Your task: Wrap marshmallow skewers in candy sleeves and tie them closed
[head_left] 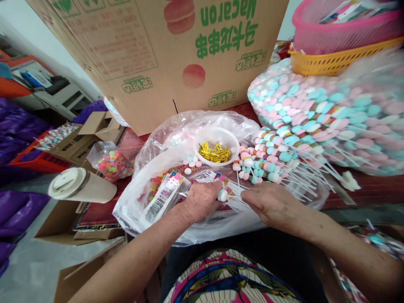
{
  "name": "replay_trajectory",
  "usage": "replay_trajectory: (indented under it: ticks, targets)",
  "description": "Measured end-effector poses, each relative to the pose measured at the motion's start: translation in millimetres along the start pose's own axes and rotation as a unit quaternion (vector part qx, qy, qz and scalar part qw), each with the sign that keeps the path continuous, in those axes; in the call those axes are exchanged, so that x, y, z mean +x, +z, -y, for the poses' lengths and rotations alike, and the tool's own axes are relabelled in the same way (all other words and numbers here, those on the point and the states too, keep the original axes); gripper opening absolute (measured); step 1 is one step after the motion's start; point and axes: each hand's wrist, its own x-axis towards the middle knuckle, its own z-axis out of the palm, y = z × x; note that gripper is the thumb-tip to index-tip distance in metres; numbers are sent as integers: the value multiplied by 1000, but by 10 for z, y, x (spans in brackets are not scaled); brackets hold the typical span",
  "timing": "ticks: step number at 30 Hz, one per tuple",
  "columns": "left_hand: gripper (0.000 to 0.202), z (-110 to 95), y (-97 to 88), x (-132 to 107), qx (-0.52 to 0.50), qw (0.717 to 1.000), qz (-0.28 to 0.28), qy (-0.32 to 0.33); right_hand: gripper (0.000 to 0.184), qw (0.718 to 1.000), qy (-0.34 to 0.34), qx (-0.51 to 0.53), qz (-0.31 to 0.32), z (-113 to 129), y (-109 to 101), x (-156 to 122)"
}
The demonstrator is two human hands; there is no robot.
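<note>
Head: bowl [217,134] holds gold ties [214,154].

Operator: Specify the passage above the worktop.
Technician: Access to the white bowl [217,134] is open from above. Behind it, the cardboard box [164,54] forms a wall.
Operator: Right side?
Technician: Restricted. Fanned sticks [299,181] project beside the right hand [273,204]; the large marshmallow bag [296,92] blocks the route behind them.
Operator: Left side?
Technician: Pass above the lidded cup [94,186]; at table level, it and the small candy bag [115,163] obstruct.
</note>
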Motion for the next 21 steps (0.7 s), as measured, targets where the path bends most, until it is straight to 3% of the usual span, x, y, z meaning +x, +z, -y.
replay_trajectory:
  ticks: [4, 8, 10, 12, 16, 21]
  targets:
    - [33, -13, -39, 40, -66, 997, 22, 17, 22, 1000, -3, -17, 24, 60, -41, 78]
    - [63, 204, -197, -9, -206, 975, 54, 70, 19, 1000, 3, -11, -5, -50, -64, 78]
    - [50, 333, -262, -44, -218, 965, 114, 91, 19, 1000, -9, -12, -12, -104, -71, 51]
    - [32, 411, -273, -77, -175, 970, 140, 92, 19, 1000, -18, -11, -9, -141, -66, 14]
    - [26, 394, -160, -136, -17, 998, 20, 54, 20, 999, -3, 32, -26, -220, -10, -75]
    - [28, 314, -71, -175, 86, 996, 13, 23, 30, 995, -18, 82, -56, -297, 45, -123]
